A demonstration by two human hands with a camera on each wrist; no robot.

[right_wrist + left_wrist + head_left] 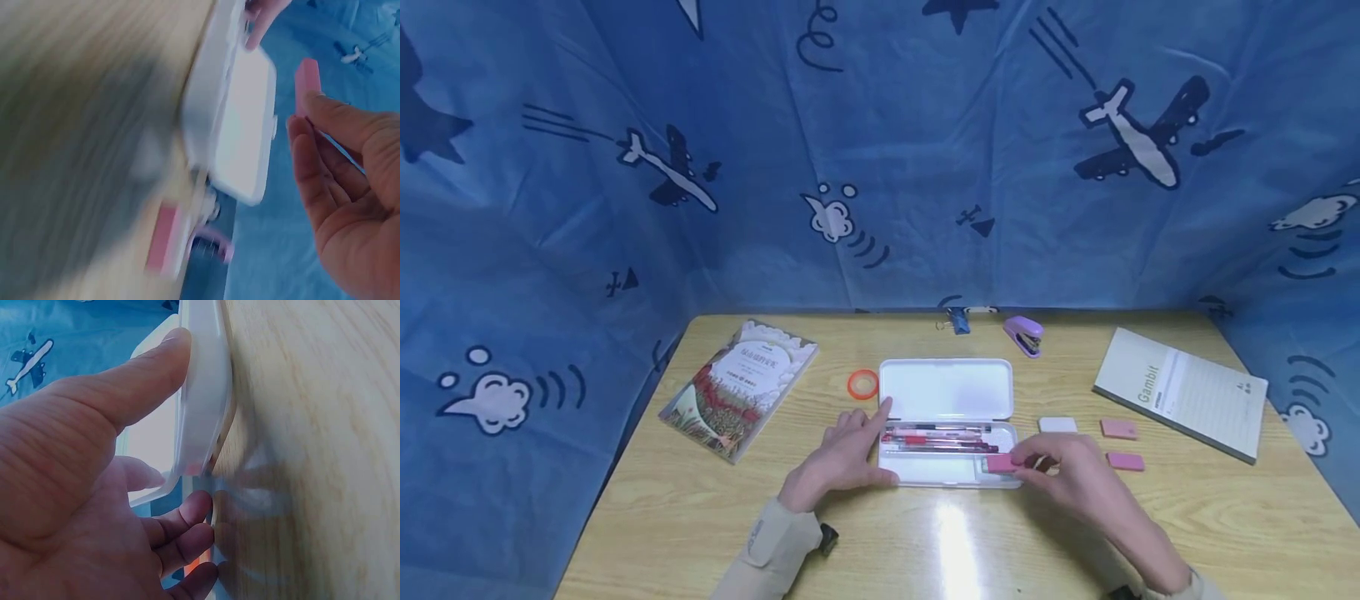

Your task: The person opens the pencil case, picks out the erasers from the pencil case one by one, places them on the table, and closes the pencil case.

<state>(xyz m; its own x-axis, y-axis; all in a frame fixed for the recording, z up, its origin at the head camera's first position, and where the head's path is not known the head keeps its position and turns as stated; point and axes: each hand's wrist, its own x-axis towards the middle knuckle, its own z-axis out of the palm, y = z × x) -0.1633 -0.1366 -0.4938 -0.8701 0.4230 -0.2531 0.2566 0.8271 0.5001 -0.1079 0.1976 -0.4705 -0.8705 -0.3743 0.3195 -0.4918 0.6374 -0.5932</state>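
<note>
A white pencil case [946, 388] lies unfolded on the table, with several pens [940, 437] in its rear section. My left hand [848, 450] rests at its left end. The thumb touches the front edge and the index finger lies by the lid; the other fingers bend loosely beside the case in the left wrist view. Between thumb and fingers, my right hand [1067, 471] pinches a pink eraser [306, 81]. In the head view the eraser is over the right end of the front section; contact with the bottom cannot be told.
Right of the case lie a white block [1057, 425] and two pink erasers [1118, 429]. Behind stand a purple stapler [1024, 333] and a blue binder clip [958, 321]. An orange tape roll [852, 386], a book [737, 387] and a notebook [1187, 396] flank the case.
</note>
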